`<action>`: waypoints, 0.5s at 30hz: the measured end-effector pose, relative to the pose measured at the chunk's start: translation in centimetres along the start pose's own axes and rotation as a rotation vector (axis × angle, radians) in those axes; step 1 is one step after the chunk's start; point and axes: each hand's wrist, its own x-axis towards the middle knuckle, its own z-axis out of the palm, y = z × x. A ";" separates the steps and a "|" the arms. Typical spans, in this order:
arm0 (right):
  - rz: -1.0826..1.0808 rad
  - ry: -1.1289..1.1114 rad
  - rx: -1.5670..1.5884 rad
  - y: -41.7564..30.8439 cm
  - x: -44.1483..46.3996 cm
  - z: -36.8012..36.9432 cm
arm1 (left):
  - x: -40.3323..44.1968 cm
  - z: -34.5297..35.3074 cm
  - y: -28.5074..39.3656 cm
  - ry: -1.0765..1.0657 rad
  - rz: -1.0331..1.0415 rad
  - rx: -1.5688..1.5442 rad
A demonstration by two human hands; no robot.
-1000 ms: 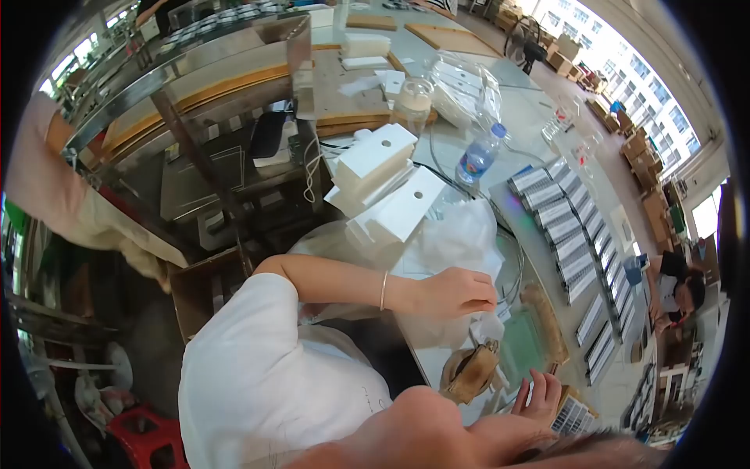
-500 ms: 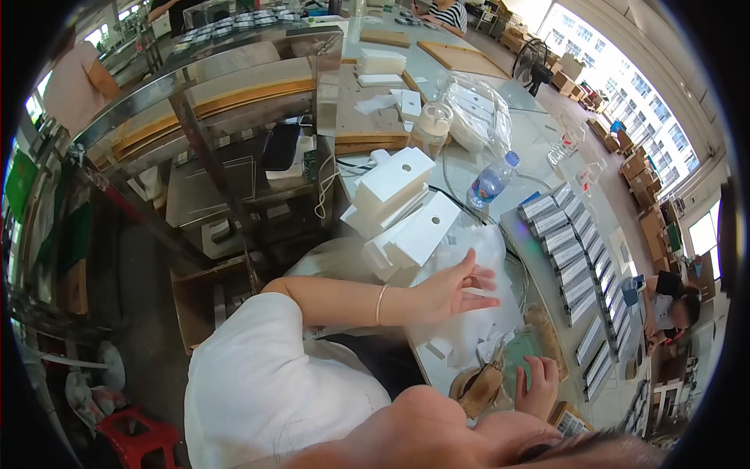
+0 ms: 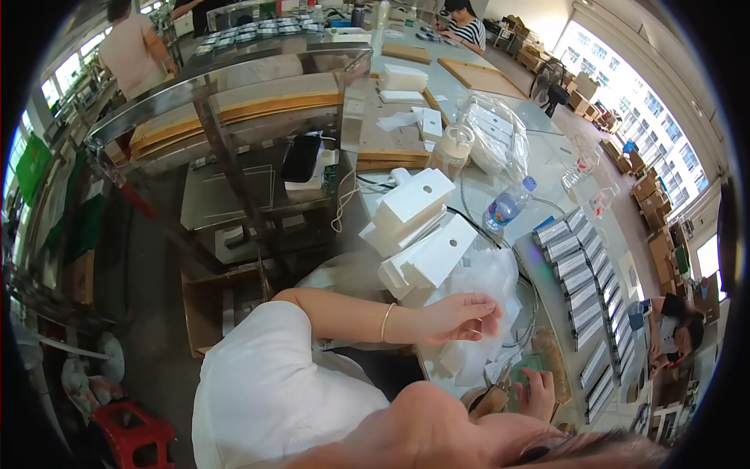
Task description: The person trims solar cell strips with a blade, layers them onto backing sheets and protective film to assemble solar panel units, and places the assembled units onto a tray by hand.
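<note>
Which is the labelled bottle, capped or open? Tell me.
Capped: the bottle has a blue cap on its neck.

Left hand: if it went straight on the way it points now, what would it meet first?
The left hand would probably meet the white sheets just past its fingertips, then the cables. Depth is unclear: if held high enough, it could pass over both.

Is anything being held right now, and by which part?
Cannot tell: the left hand is curled, any grip too fine to make out; the right hand is partly hidden.
</note>
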 end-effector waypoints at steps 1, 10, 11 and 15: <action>0.005 0.001 0.031 0.1 0.3 0.0 | 0.0 -0.1 0.5 -0.003 0.000 0.016; 0.078 0.093 0.110 -1.9 -0.8 -3.6 | -0.8 -0.4 0.3 -0.017 -0.028 -0.001; 0.135 0.078 0.126 -1.8 -1.3 -3.5 | -0.9 -0.5 0.2 -0.003 -0.016 0.004; 0.054 0.152 0.035 -1.6 -2.1 -3.4 | -1.1 0.9 0.6 0.099 -0.005 0.079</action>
